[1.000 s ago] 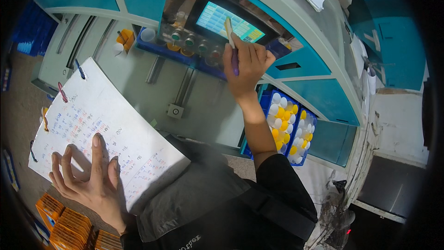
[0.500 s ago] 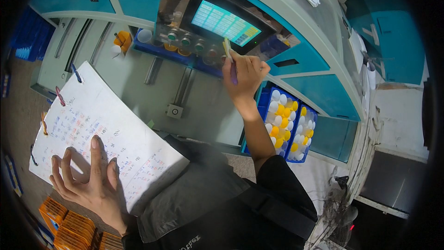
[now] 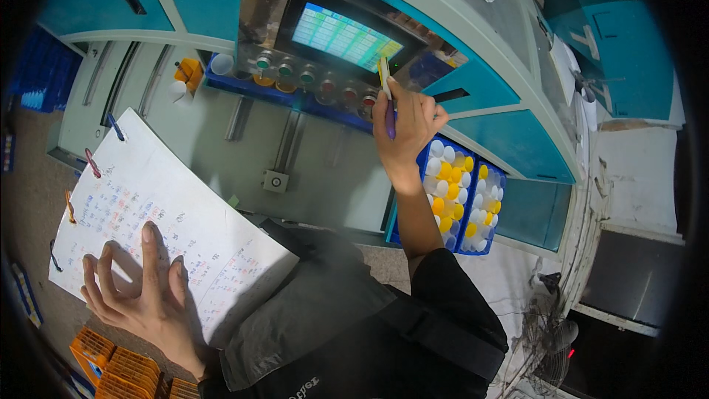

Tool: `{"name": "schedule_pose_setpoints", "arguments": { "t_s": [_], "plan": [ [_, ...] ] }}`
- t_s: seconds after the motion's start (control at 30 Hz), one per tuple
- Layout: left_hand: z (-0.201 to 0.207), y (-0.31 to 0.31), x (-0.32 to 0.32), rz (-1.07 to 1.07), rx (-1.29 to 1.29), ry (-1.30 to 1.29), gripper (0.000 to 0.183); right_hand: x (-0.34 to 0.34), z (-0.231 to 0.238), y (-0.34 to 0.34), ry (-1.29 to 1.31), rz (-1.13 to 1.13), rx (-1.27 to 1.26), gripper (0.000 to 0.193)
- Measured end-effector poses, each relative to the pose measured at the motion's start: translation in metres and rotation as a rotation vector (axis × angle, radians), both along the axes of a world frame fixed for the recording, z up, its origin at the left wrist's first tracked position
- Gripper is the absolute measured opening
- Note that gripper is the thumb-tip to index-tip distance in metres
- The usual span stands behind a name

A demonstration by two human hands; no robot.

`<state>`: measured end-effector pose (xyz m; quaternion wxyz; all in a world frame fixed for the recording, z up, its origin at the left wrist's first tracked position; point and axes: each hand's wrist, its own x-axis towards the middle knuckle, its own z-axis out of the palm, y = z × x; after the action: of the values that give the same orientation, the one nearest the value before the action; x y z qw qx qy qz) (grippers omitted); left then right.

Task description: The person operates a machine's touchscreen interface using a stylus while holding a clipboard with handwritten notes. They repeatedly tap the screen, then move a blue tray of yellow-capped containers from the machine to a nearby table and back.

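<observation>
My left hand (image 3: 144,299) lies on a thick pad of handwritten pages (image 3: 214,236), fingers apart, the index finger stretched onto the writing. Coloured rings bind the pages along their left edge. At the machine's panel, my right hand (image 3: 406,118) is closed around a slim pen-like stick (image 3: 389,107), purple at its lower end and pale yellow and white at its upper end. The stick's upper tip overlaps the lower right part of a lit touchscreen (image 3: 347,37); whether it touches the glass I cannot tell. A row of round buttons (image 3: 306,77) runs below the screen.
Blue bins of white and yellow cups (image 3: 450,192) stand right of my right forearm. A blue tray (image 3: 295,97) runs under the panel. Metal rails and a small block (image 3: 275,181) sit on the machine bed. Orange crates (image 3: 129,377) lie lower left; a fan (image 3: 557,340) is lower right.
My right hand has shifted slightly right along the panel with the stick. The screen shows a different, greener page layout. My left hand stays on the pages, and the whole view has shifted a little.
</observation>
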<state>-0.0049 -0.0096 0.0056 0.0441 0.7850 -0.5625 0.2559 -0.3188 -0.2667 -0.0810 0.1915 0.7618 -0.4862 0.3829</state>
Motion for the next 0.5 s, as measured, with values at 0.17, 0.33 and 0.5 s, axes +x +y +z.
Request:
{"name": "schedule_pose_setpoints", "arguments": {
  "t_s": [0.17, 0.33, 0.5],
  "plan": [
    [-0.001, 0.001, 0.0, 0.008, 0.004, 0.003, 0.05, 0.008, 0.004, -0.004, -0.039, 0.063, -0.021, 0.032],
    [-0.001, 0.0, 0.0, -0.007, -0.016, -0.034, 0.045, 0.018, 0.01, -0.01, -0.04, 0.095, -0.015, 0.028],
    [0.0, 0.0, 0.0, 0.001, -0.017, 0.003, 0.051, 0.026, 0.011, -0.019, -0.031, 0.124, -0.087, 0.031]
  ]
}}
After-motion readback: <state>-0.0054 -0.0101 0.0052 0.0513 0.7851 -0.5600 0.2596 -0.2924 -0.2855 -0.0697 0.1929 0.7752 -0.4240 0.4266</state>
